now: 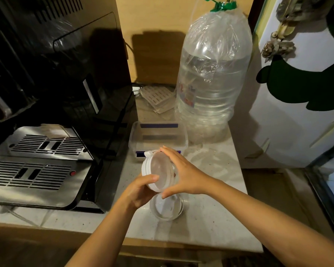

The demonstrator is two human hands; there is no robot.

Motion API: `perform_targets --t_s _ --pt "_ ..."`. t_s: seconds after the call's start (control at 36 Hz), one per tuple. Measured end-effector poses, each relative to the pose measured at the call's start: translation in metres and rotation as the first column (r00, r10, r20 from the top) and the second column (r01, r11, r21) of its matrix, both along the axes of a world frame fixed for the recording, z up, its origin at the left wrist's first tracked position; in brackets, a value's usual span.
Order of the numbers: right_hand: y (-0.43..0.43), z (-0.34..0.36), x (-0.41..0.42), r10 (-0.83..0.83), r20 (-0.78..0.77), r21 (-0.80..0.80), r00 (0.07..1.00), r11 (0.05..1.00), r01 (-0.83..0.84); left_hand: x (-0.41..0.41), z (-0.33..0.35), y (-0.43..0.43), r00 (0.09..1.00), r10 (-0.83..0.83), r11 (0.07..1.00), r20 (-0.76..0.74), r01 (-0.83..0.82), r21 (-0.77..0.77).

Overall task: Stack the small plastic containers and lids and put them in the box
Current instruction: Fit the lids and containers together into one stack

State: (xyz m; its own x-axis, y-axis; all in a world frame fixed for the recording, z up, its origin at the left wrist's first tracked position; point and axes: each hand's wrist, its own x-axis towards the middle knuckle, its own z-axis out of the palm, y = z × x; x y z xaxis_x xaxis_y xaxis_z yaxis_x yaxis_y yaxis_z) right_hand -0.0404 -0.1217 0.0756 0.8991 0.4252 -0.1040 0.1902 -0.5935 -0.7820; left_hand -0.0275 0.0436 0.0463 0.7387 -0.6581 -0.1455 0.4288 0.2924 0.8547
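Observation:
I hold a stack of round translucent lids [158, 170] tilted on edge above the counter. My left hand [141, 191] grips its lower rim from below, thumb on the front. My right hand [183, 174] presses flat against its right side, fingers spread over the top rim. Beneath my hands, small clear round containers [167, 208] stand on the counter. Just behind the lids sits the clear rectangular plastic box [158, 138] with blue clips, open and with nothing visible inside.
A black coffee machine with metal drip trays [39, 166] fills the left. A large clear water bottle [212, 78] stands behind the box. A white slotted part [156, 95] lies at the back. A white fridge door [297, 112] is on the right. The counter edge [181, 241] runs near me.

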Motion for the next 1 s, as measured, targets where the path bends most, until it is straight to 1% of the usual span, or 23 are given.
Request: perform_targets --t_s 0.11,0.22,0.31,0.42,0.53,0.61,0.78,1.0 --pt "-0.007 -0.016 -0.001 -0.030 -0.057 -0.046 0.998 0.999 0.027 -0.005 -0.008 0.013 0.996 0.061 0.997 -0.062 -0.058 0.051" --pt "-0.008 -0.036 -0.009 -0.037 -0.088 -0.179 0.995 0.984 0.021 -0.011 -0.014 0.023 0.988 0.105 0.993 -0.115 -0.098 0.069" --pt "-0.002 -0.049 -0.020 -0.086 -0.104 -0.288 0.991 0.956 0.052 -0.015 -0.020 0.029 0.977 0.136 0.989 -0.161 -0.125 0.079" --pt "0.012 -0.065 -0.035 -0.145 -0.068 -0.431 0.987 0.897 0.102 -0.018 -0.028 0.036 0.971 0.171 0.984 -0.169 -0.160 0.080" --pt "0.027 -0.076 -0.043 -0.119 0.005 -0.533 0.993 0.840 0.103 -0.021 -0.030 0.039 0.975 0.169 0.984 -0.145 -0.157 0.089" --pt "0.037 -0.079 -0.045 -0.092 0.061 -0.605 0.994 0.788 0.110 -0.023 -0.031 0.041 0.967 0.197 0.978 -0.158 -0.184 0.097" --pt "0.045 -0.079 -0.041 -0.071 0.082 -0.655 0.994 0.748 0.107 -0.026 -0.030 0.041 0.963 0.207 0.976 -0.173 -0.192 0.100" --pt "0.042 -0.075 -0.037 -0.058 0.103 -0.624 0.993 0.773 0.110 -0.026 -0.030 0.044 0.964 0.195 0.979 -0.184 -0.180 0.096"
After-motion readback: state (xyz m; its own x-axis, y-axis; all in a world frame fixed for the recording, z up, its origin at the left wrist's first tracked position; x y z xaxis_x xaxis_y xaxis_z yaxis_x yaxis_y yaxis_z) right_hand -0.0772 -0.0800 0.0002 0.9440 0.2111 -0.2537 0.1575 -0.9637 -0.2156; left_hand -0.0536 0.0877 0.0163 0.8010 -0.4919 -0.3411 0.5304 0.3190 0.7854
